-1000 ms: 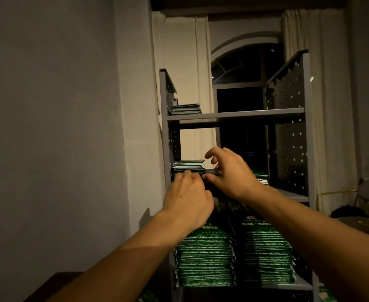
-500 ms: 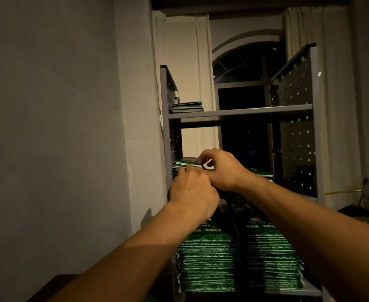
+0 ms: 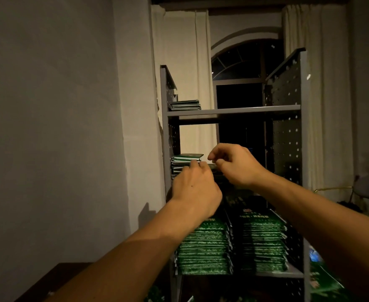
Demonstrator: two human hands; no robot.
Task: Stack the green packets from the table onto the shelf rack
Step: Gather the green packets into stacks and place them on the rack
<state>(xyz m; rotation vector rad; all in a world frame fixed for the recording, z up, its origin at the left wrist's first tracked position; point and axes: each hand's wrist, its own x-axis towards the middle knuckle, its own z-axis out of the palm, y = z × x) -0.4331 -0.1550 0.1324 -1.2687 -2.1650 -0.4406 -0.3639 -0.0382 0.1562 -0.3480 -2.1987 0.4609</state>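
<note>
Head: packets (image 3: 187,159) flat, lengthwise rightward.

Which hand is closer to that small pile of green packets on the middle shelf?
Left. The left hand has its fingertips at the middle-shelf pile; the right hand hangs off to the pile's right, apart from it.

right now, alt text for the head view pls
Two bare hands reach to the middle level of a grey shelf rack, the left hand at a small stack of green packets, the right hand beside it. Taller stacks fill the level below.
</note>
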